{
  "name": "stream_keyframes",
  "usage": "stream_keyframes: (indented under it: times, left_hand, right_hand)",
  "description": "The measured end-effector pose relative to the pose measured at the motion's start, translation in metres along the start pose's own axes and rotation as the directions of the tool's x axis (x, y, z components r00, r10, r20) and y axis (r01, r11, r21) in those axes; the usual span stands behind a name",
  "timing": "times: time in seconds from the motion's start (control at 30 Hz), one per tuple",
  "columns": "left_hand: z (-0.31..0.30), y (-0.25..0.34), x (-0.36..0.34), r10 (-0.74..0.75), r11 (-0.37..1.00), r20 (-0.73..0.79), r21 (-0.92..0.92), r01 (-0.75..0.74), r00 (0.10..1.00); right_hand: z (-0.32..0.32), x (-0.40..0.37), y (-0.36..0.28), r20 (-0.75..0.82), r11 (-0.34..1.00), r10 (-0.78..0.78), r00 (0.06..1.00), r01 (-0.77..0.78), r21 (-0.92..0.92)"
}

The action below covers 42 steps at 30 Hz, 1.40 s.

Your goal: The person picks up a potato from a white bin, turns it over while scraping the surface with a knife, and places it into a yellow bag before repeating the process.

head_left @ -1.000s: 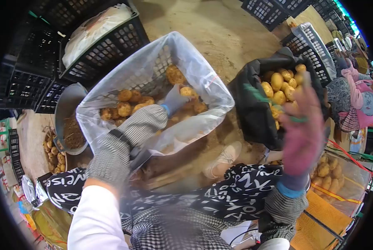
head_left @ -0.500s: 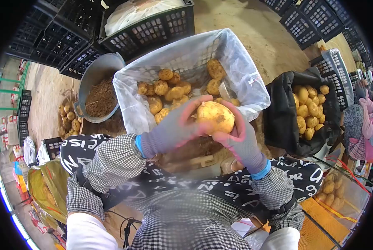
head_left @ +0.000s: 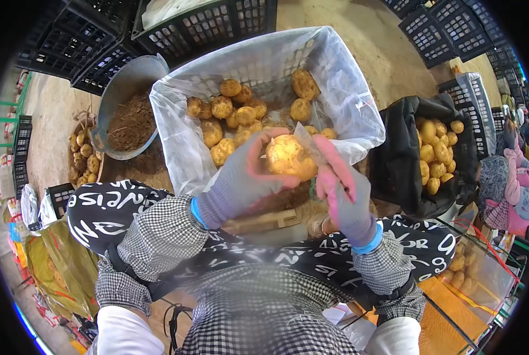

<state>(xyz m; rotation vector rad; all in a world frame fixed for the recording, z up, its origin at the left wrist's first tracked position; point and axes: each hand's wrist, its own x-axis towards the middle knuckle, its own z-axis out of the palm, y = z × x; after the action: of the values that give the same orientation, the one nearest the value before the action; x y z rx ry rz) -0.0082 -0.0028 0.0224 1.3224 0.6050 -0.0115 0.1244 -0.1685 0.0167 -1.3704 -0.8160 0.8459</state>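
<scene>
My left hand (head_left: 244,177), in a grey glove with pink fingers, is closed around a large potato (head_left: 289,157) in front of the lined crate. The potato has a pale, bright face and brown patches. My right hand (head_left: 342,189), gloved the same way, grips a knife whose dull grey blade (head_left: 309,143) lies against the potato's right side. Its handle is mostly hidden by the fingers. Behind both hands, a black crate lined with clear plastic (head_left: 359,112) holds several soil-marked potatoes (head_left: 221,107).
At left stands a grey bucket (head_left: 106,112) of soil, beside a container of potatoes (head_left: 86,157). A black bag (head_left: 392,171) of potatoes is at right. Black crates (head_left: 217,29) stand behind. Another person (head_left: 510,177) is at far right.
The potato has shifted slightly left and turned within my left hand. My right hand has left its hold on the potato, and the knife blade has come against the potato's side.
</scene>
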Motion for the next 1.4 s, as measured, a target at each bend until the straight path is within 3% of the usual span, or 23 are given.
stream_keyframes:
  times: [0.03,0.1,0.23,0.27,0.37,0.43,0.5,0.53,0.63,0.67,0.73,0.83,0.87,0.97,1.03,1.1,1.13,1.17,1.3,1.37,1.4]
  left_hand:
    - [0.0,0.006,-0.002,-0.104,0.995,0.004,0.005,0.104,0.995]
    - [0.0,-0.009,0.003,-0.007,0.999,-0.015,-0.05,0.006,1.0]
    - [0.002,-0.02,0.003,0.016,0.977,-0.018,-0.214,-0.019,1.0]
    - [0.0,-0.022,0.004,-0.002,0.989,-0.008,-0.145,0.001,1.0]
    - [-0.004,-0.025,0.006,-0.004,0.997,0.013,-0.08,0.005,1.0]
    - [0.002,-0.017,0.005,0.077,0.968,0.007,-0.241,-0.073,0.997]
    - [0.002,-0.016,0.005,0.112,0.952,0.001,-0.286,-0.107,0.994]
    - [0.003,-0.014,0.005,0.13,0.944,0.0,-0.306,-0.123,0.992]
    - [0.01,-0.002,0.007,0.125,0.963,0.072,-0.247,-0.104,0.99]
    - [0.01,-0.001,0.011,0.107,0.984,0.098,-0.156,-0.091,0.989]
    - [0.004,-0.002,0.021,0.068,0.997,0.141,0.028,-0.073,0.988]
    - [-0.002,-0.007,0.044,0.023,0.998,0.075,-0.063,-0.018,0.997]
    - [-0.018,-0.042,0.058,0.224,0.973,0.159,-0.089,-0.212,0.961]
    - [-0.005,-0.047,0.075,0.24,0.939,0.162,0.213,-0.272,0.957]
    - [0.018,-0.015,0.067,0.191,0.956,0.271,0.167,-0.241,0.944]
    - [0.055,0.0,0.066,0.114,0.993,0.276,-0.05,-0.105,0.954]
    - [0.069,0.004,0.066,0.181,0.954,0.282,-0.282,-0.099,0.942]
    - [0.072,0.005,0.067,0.209,0.95,0.294,-0.288,-0.122,0.933]
    - [0.078,0.015,0.078,0.245,0.954,0.324,-0.247,-0.169,0.914]
    - [0.07,0.015,0.09,0.219,0.966,0.279,-0.194,-0.168,0.935]
    - [0.058,0.01,0.108,0.208,0.971,0.228,-0.168,-0.172,0.951]
  right_hand:
    - [0.002,-0.001,-0.001,0.021,1.0,0.015,1.0,-0.015,-0.022]
    - [0.005,-0.003,-0.001,0.032,0.991,0.114,0.993,-0.112,-0.067]
    - [0.006,-0.01,0.013,0.134,0.975,0.041,0.99,-0.011,-0.22]
    - [0.01,-0.012,0.016,0.12,0.978,0.018,0.993,0.008,-0.207]
    - [0.004,-0.009,0.014,-0.071,1.0,0.017,0.997,-0.018,-0.006]
    - [-0.01,0.0,0.009,-0.204,0.997,0.073,0.976,-0.065,0.046]
    - [-0.023,0.005,0.007,-0.306,0.989,0.132,0.943,-0.148,-0.028]
    - [-0.025,0.004,0.006,-0.249,0.98,0.187,0.95,-0.197,-0.017]
    - [-0.01,-0.008,0.01,-0.001,0.913,0.324,0.946,-0.312,0.263]
    - [-0.007,-0.006,0.01,0.045,0.832,0.458,0.888,-0.446,0.33]
    - [-0.013,-0.009,0.009,-0.004,0.815,0.483,0.876,-0.448,0.368]
    - [-0.024,-0.011,0.005,-0.171,0.855,0.431,0.886,-0.34,0.392]
    - [-0.028,-0.009,0.004,-0.244,0.878,0.392,0.887,-0.281,0.388]
    - [-0.038,-0.009,0.004,-0.315,0.881,0.314,0.896,-0.151,0.449]
    - [-0.043,-0.014,0.007,-0.315,0.892,0.308,0.898,-0.157,0.424]
    - [-0.051,-0.017,0.019,-0.351,0.978,0.156,0.923,-0.094,0.185]
    - [-0.057,-0.018,0.028,-0.351,0.998,0.001,0.936,-0.022,-0.055]
    - [-0.062,-0.019,0.032,-0.31,0.954,-0.15,0.939,0.054,-0.295]
    - [-0.073,-0.018,0.015,-0.313,0.859,-0.176,0.933,-0.009,-0.511]
    - [-0.077,-0.016,0.009,-0.458,0.996,0.084,0.885,-0.085,0.02]
    - [-0.078,-0.014,0.003,-0.469,0.951,0.229,0.853,-0.092,0.295]
